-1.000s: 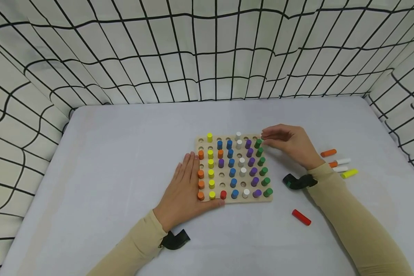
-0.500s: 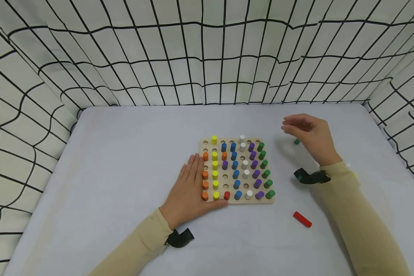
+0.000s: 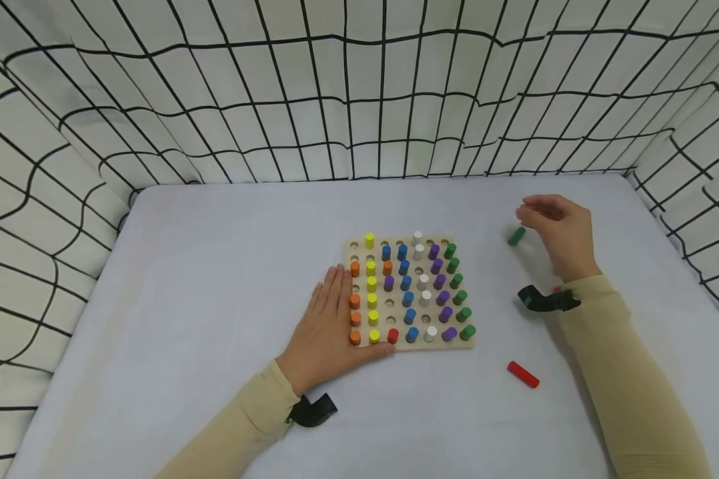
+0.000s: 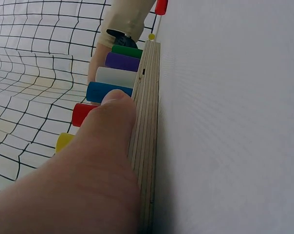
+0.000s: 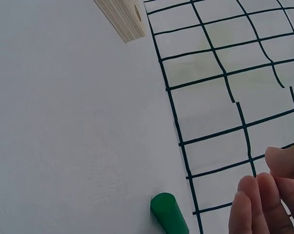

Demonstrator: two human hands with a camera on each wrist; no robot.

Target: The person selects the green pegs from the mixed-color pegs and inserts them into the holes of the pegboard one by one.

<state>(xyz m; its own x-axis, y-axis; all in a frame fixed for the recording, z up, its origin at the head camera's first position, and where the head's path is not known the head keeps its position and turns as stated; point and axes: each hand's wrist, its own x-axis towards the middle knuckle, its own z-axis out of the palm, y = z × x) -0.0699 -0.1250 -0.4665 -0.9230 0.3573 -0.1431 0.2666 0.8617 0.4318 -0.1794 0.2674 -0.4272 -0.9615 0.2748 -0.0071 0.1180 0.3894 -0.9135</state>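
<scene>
A square wooden pegboard carries columns of coloured pegs, with some bare holes among them. My left hand rests along its left edge, fingers straight, thumb along the front edge. In the left wrist view the thumb lies against the board's layered side, before a blue peg and a red peg. To the right of the board, my right hand hovers with loosely bent fingers; nothing shows between thumb and fingertips. A loose green peg lies on the table just left of it.
A loose red peg lies right of the board's front corner. A bit of an orange peg shows beside my right wrist. Black-lined grid walls enclose the white table at the back and sides.
My right hand has moved from the board's back right corner to the right, uncovering the green peg. The loose pegs on the far right are now mostly hidden behind that arm. My left hand stays put.
</scene>
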